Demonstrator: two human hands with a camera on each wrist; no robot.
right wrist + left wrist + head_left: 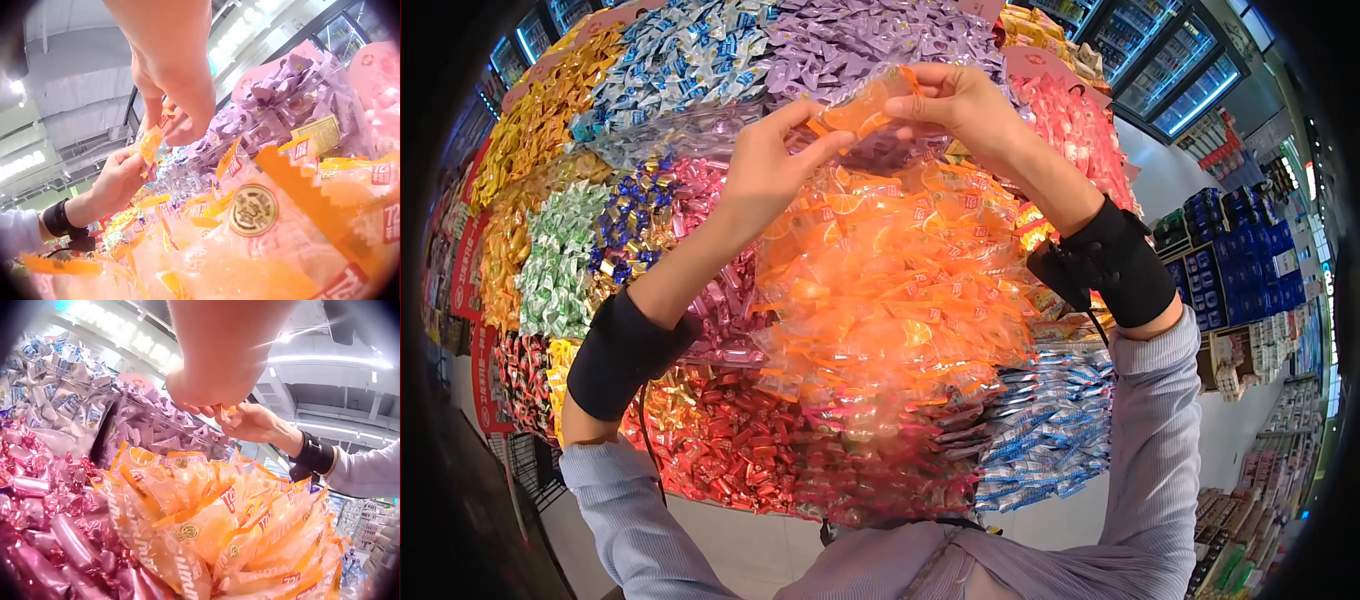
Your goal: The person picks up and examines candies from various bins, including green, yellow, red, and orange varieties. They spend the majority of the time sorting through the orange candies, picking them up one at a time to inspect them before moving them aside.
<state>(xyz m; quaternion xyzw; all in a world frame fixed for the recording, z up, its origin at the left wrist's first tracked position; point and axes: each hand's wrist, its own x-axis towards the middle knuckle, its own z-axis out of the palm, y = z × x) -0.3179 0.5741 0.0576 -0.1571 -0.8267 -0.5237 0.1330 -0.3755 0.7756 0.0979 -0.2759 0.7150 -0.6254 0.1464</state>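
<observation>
A small clear candy packet with orange ends and a printed orange slice [862, 112] is held up between both hands. My left hand [770, 155] pinches its lower left corner between thumb and fingers. At the upper right end, my right hand [972, 108] pinches it the same way. The packet looks tilted and stretched between them in the right wrist view. Below the hands spreads a big heap of matching orange candy packets [900, 280]; in the left wrist view the left fingers hide most of the held packet.
Purple-wrapped candies [880, 45] lie behind the orange heap, with pink foil candies [725, 310] to its left. Red candies [725, 440] and blue-and-silver ones [1045, 430] fill the near side. Low clear dividers [670, 135] separate several sections. Glass-door coolers [1170, 65] stand farther back.
</observation>
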